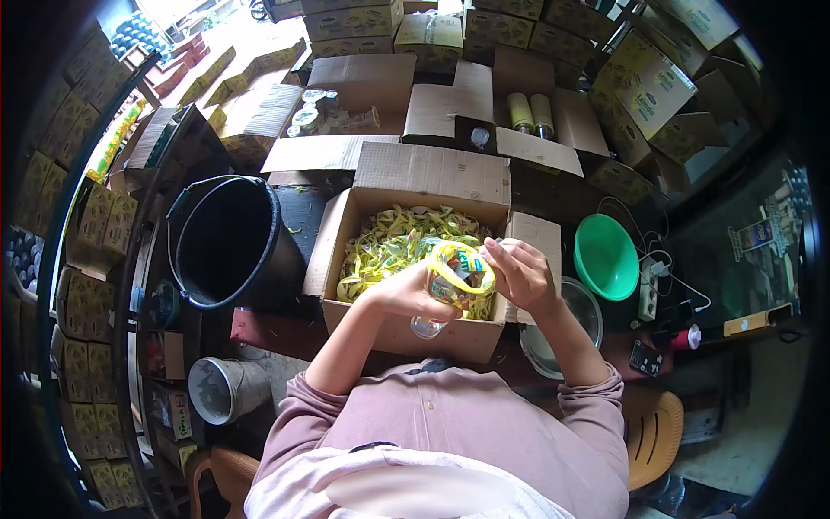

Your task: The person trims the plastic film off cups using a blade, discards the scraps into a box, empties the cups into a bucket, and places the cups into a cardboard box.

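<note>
My left hand (405, 292) is closed round a clear bottle (426, 328), whose end sticks out below the fingers. At the same hand, a yellow-edged printed label sleeve (468, 251) stands open like a ring, with blue-green lettering on it. The fingers of my right hand (524, 275) are pinched together at the sleeve's right edge. How far the bottle reaches into the sleeve is hidden. Just beneath both hands, an open cardboard box (437, 177) holds a heap of yellow-green label sleeves (389, 246).
To the left stand a large black bucket (270, 251) and a grey bucket (229, 389). A green bowl (605, 257) and a clear round tub (590, 316) are on the right, near a power strip (648, 298). Open cartons (363, 82) with bottles and cans line the back.
</note>
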{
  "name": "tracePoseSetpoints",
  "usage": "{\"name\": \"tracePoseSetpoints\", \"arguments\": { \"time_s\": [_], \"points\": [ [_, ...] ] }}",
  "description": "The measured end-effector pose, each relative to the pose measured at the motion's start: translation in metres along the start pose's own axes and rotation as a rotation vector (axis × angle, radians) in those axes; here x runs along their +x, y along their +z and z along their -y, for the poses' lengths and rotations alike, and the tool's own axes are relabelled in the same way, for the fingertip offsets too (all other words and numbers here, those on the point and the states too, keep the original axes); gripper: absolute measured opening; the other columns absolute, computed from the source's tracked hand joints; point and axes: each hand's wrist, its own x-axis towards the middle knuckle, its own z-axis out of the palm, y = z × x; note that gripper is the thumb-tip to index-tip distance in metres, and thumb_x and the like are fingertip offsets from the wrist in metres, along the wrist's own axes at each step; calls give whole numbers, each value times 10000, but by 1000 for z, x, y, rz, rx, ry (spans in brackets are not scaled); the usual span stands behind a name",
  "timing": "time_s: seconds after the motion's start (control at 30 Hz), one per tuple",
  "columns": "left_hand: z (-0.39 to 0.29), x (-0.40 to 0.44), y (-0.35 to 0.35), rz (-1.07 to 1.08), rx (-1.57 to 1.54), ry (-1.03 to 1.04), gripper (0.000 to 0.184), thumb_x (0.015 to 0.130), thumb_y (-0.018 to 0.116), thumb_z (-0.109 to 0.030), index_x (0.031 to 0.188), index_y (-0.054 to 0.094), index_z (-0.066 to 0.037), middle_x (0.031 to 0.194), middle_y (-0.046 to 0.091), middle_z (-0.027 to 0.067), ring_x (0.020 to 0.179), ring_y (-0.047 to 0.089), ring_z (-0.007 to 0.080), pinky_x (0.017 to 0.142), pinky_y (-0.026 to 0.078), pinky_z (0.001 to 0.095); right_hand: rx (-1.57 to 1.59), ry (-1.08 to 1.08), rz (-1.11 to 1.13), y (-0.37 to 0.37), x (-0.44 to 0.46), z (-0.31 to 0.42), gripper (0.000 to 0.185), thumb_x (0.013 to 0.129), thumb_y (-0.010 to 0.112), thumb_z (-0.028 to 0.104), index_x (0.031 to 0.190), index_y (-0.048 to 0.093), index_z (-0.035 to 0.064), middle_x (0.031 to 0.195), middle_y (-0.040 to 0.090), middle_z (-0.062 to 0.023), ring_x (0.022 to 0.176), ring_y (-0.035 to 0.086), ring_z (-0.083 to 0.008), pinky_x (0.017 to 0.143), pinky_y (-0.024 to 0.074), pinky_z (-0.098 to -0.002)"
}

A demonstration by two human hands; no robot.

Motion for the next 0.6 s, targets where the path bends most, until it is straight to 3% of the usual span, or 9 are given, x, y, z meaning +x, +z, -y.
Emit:
{"name": "tracePoseSetpoints", "arguments": {
  "time_s": [0.33,0.47,0.6],
  "points": [
    [22,0,-2,179,-181,-91,425,621,692,-116,998,509,-41,852,575,29,763,541,104,682,452,245,24,-7,-5,5,0,2,450,657,602,-52,1097,506,-65,805,612,-127,698,611,-223,667,517,-339],
    [22,4,2,179,-269,23,399,626,695,-136,969,516,-36,807,571,42,736,543,119,655,456,255,39,-5,5,5,1,4,417,670,605,-21,1076,518,-66,823,617,-134,709,614,-232,671,516,-343],
    [22,9,9,386,-420,23,330,658,684,-118,948,550,-35,847,581,39,752,555,108,672,468,248,33,-9,0,5,2,4,412,674,611,-1,1071,520,-63,856,620,-138,722,616,-234,674,514,-342]
  ]
}}
